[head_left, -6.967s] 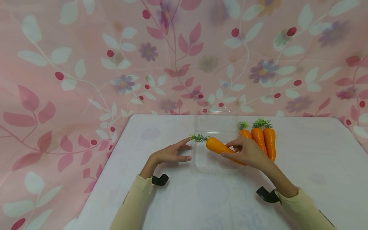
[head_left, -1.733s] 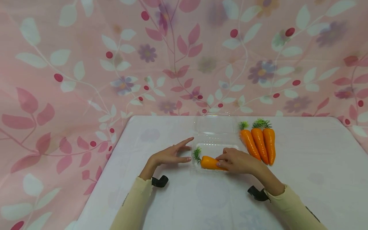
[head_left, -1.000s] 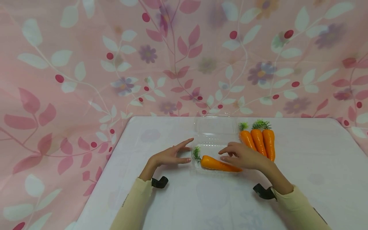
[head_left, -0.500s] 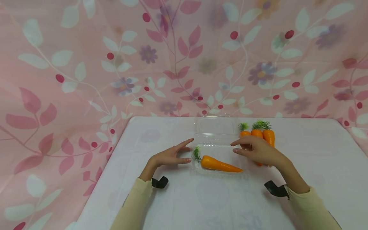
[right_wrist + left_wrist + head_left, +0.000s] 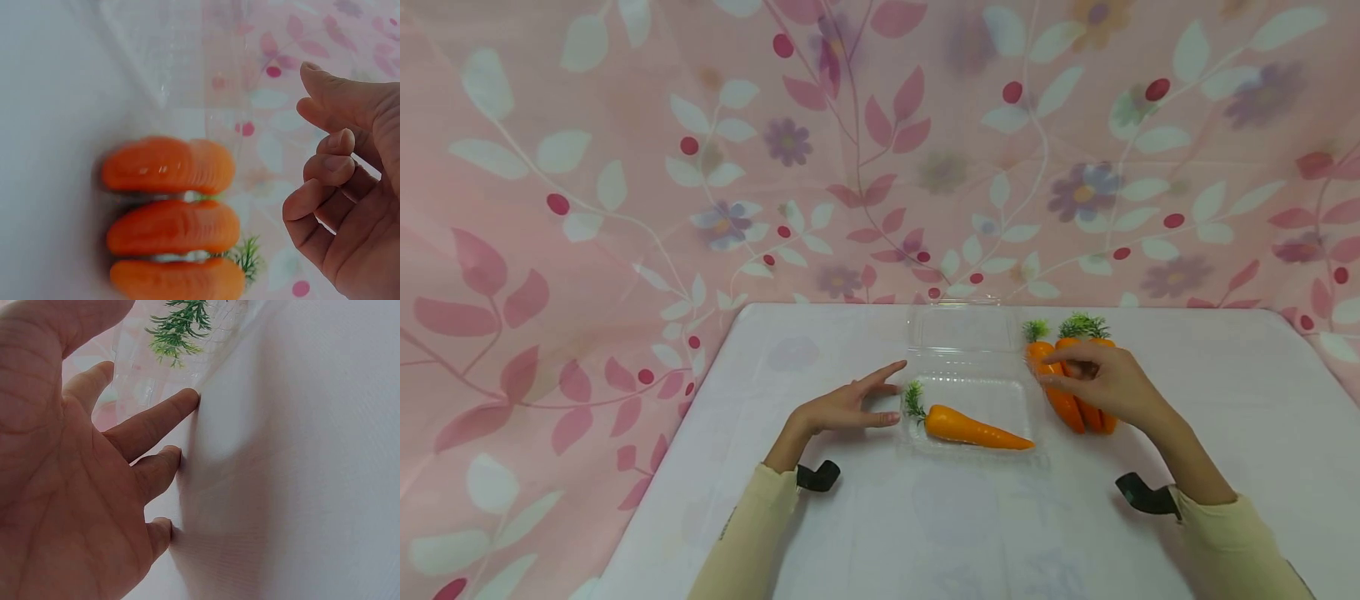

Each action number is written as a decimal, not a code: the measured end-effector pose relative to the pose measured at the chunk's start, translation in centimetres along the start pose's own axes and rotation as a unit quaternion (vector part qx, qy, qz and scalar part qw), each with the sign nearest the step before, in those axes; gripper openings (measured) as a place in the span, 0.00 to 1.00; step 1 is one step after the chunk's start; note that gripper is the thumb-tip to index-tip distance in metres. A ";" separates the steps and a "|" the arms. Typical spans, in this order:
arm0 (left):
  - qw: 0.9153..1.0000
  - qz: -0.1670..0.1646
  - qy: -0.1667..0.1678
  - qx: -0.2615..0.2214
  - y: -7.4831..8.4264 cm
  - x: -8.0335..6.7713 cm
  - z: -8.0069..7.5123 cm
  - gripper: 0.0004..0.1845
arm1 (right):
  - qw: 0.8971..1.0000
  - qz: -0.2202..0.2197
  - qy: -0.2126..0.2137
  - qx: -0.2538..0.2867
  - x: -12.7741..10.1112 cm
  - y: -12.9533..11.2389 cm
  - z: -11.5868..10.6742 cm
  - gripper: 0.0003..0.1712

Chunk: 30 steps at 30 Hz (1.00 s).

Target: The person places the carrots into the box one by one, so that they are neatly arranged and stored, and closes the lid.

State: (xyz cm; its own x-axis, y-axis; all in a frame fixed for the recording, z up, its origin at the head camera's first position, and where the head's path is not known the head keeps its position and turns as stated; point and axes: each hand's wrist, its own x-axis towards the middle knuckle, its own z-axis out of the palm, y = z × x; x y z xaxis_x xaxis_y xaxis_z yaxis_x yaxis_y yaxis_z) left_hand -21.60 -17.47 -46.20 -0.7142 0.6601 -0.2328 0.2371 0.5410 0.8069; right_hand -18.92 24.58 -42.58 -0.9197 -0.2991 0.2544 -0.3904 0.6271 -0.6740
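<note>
- A person's left hand (image 5: 842, 407) rests flat on the white table (image 5: 865, 533), fingers straight and spread, holding nothing; the fingertips (image 5: 187, 399) press the cloth just beside the left wall of the clear plastic clamshell box (image 5: 964, 379).
- Inside the box's near tray lies one orange toy carrot (image 5: 973, 427), green top pointing left and tip pointing right (its leafy tuft shows through the plastic in the left wrist view).
- The box's lid (image 5: 962, 327) lies open on the far side, toward the pink floral curtain (image 5: 625, 167).
- To the right of the box, three more carrots (image 5: 1071, 392) lie side by side, tops toward the far edge, tips toward the near edge.
- The right hand (image 5: 1101, 383) hovers over that trio, fingers loosely curled and grasping nothing; the right wrist view shows clear space between the fingers (image 5: 331, 169) and the carrots.
- Risk, as judged from here: the three carrots lie packed close together, so closing on one could nudge its neighbours and set them rolling across the smooth cloth.
- A second risk: the light box is only braced from its left side, so a bump from the right could slide it or tip the carrot inside.
</note>
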 end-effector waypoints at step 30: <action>1.000 -0.002 -0.003 0.007 0.3 -0.1 -0.1 0.47 | 0.974 0.214 0.055 -0.055 -1.7 5.1 -2.7 0.31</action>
State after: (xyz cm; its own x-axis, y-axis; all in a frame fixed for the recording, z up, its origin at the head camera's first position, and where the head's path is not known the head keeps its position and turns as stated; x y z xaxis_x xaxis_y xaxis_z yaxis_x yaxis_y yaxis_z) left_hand -21.54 -17.43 -45.93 -0.7104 0.6618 -0.2394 0.2432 0.5500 0.7990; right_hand -19.44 30.20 -44.57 -0.9957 0.0815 0.0439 0.0325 0.7521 -0.6582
